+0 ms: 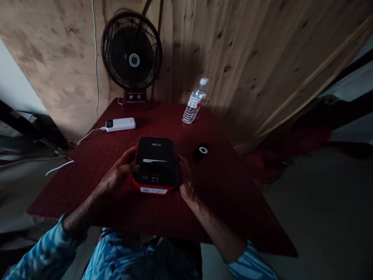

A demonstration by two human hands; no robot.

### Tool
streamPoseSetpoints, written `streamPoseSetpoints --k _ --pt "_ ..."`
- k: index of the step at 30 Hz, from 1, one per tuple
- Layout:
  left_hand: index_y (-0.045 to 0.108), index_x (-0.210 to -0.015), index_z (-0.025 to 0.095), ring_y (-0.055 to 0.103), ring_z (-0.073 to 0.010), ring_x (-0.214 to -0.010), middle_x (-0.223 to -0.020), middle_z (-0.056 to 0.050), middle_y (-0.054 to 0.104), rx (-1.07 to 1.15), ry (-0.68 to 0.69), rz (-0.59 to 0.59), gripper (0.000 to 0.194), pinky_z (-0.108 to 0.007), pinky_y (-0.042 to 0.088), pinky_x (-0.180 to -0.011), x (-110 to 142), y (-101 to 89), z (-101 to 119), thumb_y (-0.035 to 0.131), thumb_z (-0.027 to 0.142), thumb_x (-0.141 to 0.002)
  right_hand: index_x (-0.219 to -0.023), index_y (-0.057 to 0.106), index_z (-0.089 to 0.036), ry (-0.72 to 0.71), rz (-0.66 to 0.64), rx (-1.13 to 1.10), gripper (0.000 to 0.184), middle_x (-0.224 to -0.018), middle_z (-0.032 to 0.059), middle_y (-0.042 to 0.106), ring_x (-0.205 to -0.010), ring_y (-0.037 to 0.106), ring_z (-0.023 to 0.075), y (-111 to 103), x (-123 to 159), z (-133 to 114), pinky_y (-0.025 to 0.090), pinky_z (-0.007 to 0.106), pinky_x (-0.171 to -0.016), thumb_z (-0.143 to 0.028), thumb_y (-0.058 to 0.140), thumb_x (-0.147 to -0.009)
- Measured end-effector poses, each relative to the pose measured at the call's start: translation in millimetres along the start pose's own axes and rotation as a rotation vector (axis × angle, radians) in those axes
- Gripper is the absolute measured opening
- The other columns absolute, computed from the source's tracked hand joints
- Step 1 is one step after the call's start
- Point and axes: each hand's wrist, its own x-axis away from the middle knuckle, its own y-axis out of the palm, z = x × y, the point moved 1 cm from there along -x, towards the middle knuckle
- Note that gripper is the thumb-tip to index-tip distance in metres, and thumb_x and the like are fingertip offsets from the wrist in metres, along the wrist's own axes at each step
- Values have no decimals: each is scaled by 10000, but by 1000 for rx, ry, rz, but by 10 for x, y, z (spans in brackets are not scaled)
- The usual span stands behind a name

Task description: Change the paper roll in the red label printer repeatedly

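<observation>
A black and red box-shaped device (155,163), like a small label printer, sits in the middle of a table covered in dark red cloth (96,186). My left hand (119,171) grips its left side with fingers curled against it. Its right side is held by my right hand (185,179), whose fingers are partly hidden in the dim light. A white strip shows at a slot on the device's top.
A small black roll with a white core (201,151) lies right of the device. A white power bank (120,124) with a cable lies behind it, a water bottle (194,102) stands far right, and a black fan (131,54) stands against the wooden wall.
</observation>
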Motion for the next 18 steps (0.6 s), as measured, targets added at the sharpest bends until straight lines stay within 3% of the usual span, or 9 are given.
streamPoseSetpoints --k 4,10,18 --pt "557 -1397 249 603 -320 -1249 -1392 -69 636 130 -55 20 710 -399 526 -990 -35 37 -26 655 161 -699 -1172 641 -269 28 1 -14 475 -1226 62 694 -1175 619 254 15 6 -25 481 446 -1033 -628 444 -933" --pt "544 -1421 272 453 -326 -1405 -1436 -33 605 175 -77 25 726 -401 404 -1138 16 97 34 671 165 -713 -1214 638 -245 109 16 -47 482 -1201 52 707 -1139 633 243 55 -1 -68 518 397 -953 -593 451 -939" --pt "552 -1419 259 436 -354 -1413 -1465 -61 576 121 -87 91 754 -451 389 -1146 6 85 24 686 194 -680 -1259 632 -288 13 -30 58 479 -1186 31 715 -1140 629 241 -22 -3 -50 517 395 -976 -601 476 -931"
